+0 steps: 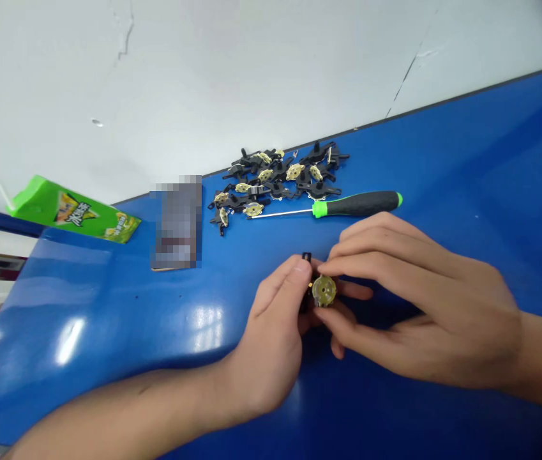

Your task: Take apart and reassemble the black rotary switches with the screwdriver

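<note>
Your L hand (pixel 275 342) grasps a black part (pixel 306 257); fingers of your R hand (pixel 436 313) pinch a gold disc (pixel 324 291) by it, both nearer you than the screwdriver (pixel 359 205). Far L of screwdriver: green drink carton (pixel 72 211) w/ straw (pixel 0 187), contents hidden.

The white wall (pixel 251 83) is brightly lit. Glare is reflected by the blue counter (pixel 146 326), shadowed at lower right. The phone (pixel 178 220) is pixelated.
</note>
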### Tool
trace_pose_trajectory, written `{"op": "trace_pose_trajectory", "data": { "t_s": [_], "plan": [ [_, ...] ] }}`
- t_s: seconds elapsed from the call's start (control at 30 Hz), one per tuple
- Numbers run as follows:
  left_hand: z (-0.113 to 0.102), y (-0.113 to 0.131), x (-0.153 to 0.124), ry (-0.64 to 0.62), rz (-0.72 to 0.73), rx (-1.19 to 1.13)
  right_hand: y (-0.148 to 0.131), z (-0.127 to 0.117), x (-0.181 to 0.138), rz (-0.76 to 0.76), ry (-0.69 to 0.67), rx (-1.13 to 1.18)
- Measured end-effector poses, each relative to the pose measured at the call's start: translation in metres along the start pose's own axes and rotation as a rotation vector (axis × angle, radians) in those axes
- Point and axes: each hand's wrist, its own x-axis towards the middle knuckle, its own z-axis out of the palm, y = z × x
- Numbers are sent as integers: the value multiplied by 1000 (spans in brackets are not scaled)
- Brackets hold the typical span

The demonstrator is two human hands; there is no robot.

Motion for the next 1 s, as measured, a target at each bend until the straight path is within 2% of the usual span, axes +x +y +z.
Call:
{"op": "trace_pose_trajectory", "data": {
  "t_s": [0.17,0.27,0.43,0.6,0.67,0.87,1.0],
  "plan": [
    [-3,0,5,-22,2,-92,12,-10,3,-24,31,-65],
    [-4,2,6,47,62,-133,25,-16,2,-10,35,-169],
    [-1,9,10,177,195,-138,41,-20,-4,21,-111,-277],
    [0,12,11,186,176,-175,44,-17,-5,8,-170,-341],
    [0,11,10,163,156,-193,43,-16,-4,14,-162,-318],
    [2,6,2,93,102,-225,17,-14,3,-34,26,-168],
    [5,-1,-2,80,57,-205,-2,-5,4,-50,-20,-132]
  ]
}}
